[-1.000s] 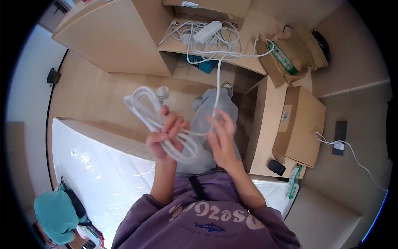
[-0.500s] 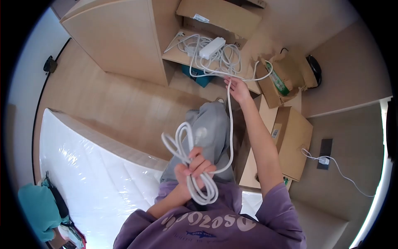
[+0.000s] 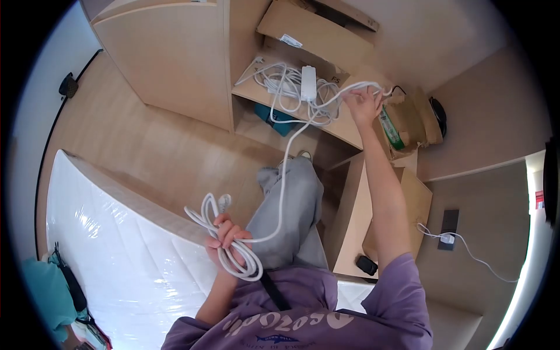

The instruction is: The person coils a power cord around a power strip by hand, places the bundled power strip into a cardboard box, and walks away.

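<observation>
1. Left hand (image 3: 224, 236), seven o'clock of my view: fingers curled round a white coil (image 3: 248, 268). Its loops pass through the palm, the upper ends showing beyond the fingers at ten to eleven o'clock, the lower ends at five.
2. Plug (image 3: 224, 202): round, white, at twelve o'clock from those fingers, just beyond them.
3. Cord (image 3: 283, 198), white: leaves the left hand at three o'clock, rises in a bend across the grey trousers (image 3: 287, 224) and joins a tangle (image 3: 283, 81) between twelve and one.
4. Right hand (image 3: 364, 111), between one and two o'clock: arm outstretched, fingers somewhat spread, cord strands lying across the fingertips. I cannot tell whether they are pinched or merely touched.
5. White block (image 3: 308, 83): in the tangle on the shelf (image 3: 345, 129), at ten o'clock from the right hand, apart from its fingers.
6. Torn box (image 3: 408, 119): just beside the right hand, between its three and four o'clock; green pack (image 3: 391, 129) inside.
7. Carton (image 3: 318, 32): at twelve to one, behind the tangle.
8. Mattress (image 3: 128, 251): eight o'clock, in shiny clear film.
</observation>
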`<action>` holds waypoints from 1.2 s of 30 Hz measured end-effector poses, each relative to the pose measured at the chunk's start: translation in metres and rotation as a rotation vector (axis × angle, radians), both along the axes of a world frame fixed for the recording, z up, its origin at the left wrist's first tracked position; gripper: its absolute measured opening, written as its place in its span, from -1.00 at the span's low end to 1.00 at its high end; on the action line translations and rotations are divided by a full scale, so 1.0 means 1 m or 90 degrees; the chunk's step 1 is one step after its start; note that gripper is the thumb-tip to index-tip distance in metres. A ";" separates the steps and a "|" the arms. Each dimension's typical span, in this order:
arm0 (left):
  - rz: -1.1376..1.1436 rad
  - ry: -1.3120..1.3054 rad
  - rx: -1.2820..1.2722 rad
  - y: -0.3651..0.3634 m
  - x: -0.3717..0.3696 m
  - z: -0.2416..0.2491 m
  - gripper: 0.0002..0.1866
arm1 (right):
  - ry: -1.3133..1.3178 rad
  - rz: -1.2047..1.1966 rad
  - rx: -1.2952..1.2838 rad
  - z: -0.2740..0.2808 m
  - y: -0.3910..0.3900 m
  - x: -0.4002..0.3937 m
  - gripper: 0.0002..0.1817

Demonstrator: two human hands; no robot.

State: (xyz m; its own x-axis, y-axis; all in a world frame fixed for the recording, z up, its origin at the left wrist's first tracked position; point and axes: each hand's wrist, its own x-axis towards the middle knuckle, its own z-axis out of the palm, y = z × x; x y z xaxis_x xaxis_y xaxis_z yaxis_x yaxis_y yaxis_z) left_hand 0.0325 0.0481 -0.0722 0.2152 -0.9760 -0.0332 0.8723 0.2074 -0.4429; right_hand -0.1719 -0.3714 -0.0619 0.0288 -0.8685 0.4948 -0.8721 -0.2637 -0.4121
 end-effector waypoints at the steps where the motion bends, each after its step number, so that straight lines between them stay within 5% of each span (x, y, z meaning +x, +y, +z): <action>1: -0.020 0.000 0.017 0.002 -0.005 -0.001 -0.63 | 0.110 0.058 -0.066 0.001 -0.001 0.000 -0.74; 5: -0.104 0.043 0.025 -0.002 -0.030 -0.002 -0.63 | 0.330 0.308 -0.272 0.003 0.007 0.015 -0.73; 8: -0.166 0.050 0.010 -0.002 -0.039 -0.009 -0.61 | 0.378 0.332 -0.163 0.009 0.050 0.024 -0.63; 15: -0.085 0.133 0.029 0.007 -0.011 -0.007 -0.67 | 0.210 0.261 -0.112 -0.034 0.109 0.005 -0.18; 18: -0.008 0.138 -0.114 0.010 0.002 0.030 -0.77 | -0.205 0.288 0.316 -0.084 0.104 -0.028 -0.08; 19: 0.019 0.131 -0.185 0.011 0.007 0.043 -0.80 | -0.064 0.250 0.267 -0.107 0.096 -0.040 -0.01; 22: 0.004 0.040 -0.476 0.006 0.011 0.061 -0.87 | -0.042 0.265 0.237 -0.116 0.110 -0.039 -0.05; 25: -0.018 0.008 -0.584 0.003 0.006 0.079 -0.88 | -0.111 0.301 0.383 -0.106 0.127 -0.023 -0.08; 28: -0.037 0.040 -0.629 0.007 -0.006 0.082 -0.74 | -0.150 0.470 0.447 -0.115 0.142 -0.002 -0.61; 33: -0.096 0.227 -0.739 0.002 -0.046 0.070 -0.71 | -0.589 0.379 0.622 -0.061 0.180 0.038 -0.61; 36: -0.130 0.210 -0.735 0.002 -0.048 0.064 -0.72 | -1.226 0.386 0.886 -0.004 0.179 0.040 -0.68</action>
State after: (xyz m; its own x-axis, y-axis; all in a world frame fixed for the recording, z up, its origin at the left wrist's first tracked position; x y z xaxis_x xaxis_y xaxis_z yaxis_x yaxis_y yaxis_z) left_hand -0.0151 0.0501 -0.0083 0.1991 -0.4828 0.8528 0.6535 -0.5830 -0.4827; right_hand -0.1322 -0.1926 -0.0660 0.6925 -0.6457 -0.3217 0.5283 0.7576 -0.3834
